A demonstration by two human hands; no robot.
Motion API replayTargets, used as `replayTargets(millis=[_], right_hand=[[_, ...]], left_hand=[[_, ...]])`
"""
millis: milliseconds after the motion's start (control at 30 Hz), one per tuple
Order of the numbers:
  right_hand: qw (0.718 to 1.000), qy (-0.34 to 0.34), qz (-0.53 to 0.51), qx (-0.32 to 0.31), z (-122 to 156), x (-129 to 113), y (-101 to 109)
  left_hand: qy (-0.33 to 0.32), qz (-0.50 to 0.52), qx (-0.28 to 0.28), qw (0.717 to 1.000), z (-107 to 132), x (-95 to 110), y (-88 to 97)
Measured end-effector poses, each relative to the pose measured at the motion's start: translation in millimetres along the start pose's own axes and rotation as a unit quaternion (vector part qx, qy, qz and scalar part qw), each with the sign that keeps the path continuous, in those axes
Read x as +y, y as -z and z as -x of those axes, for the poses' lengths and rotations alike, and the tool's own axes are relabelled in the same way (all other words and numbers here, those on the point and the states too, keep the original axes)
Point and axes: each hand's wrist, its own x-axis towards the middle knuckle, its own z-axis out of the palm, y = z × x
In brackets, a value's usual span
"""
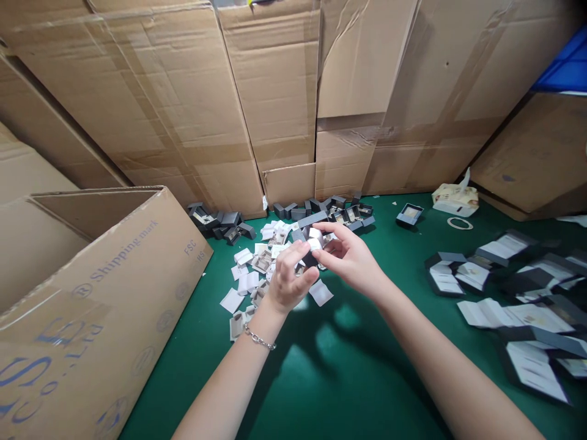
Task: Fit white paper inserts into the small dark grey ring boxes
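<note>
Above the middle of the green table, my left hand is closed around a small dark grey jewellery box, which stands open. My right hand pinches a white insert at the box's opening with thumb and forefinger. Whether the insert is fully out of the box cannot be made out. Beneath and left of the hands lies a loose pile of white paper pieces and grey inserts. Just behind the hands sit several dark boxes, some of them open.
A large carton stands open on the left. More dark boxes lie beside it. Open boxes with white linings spread over the right side. Farther back are one open box, a tissue pack and a white ring. Cardboard walls the back.
</note>
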Motion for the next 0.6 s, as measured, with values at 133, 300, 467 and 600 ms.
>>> replayTargets(millis=[133, 300, 467, 600], right_hand=[[0.999, -0.023, -0.033, -0.027, -0.5, -2.5, 2.9], [0.996, -0.047, -0.059, -0.039, -0.6, -4.3, 4.1], [0.997, -0.042, -0.060, -0.014, -0.7, -3.5, 1.8], [0.997, -0.034, -0.065, 0.008, 0.2, -2.4, -2.8]], left_hand=[[-0.005, 0.003, -0.003, 1.000, 1.3, -1.0, 1.5], [-0.001, 0.000, 0.001, 1.000, 0.1, -0.7, 1.5], [-0.002, -0.004, 0.004, 1.000, 0.7, -0.5, 1.1], [0.006, -0.004, 0.007, 1.000, 0.5, 0.0, 0.9]])
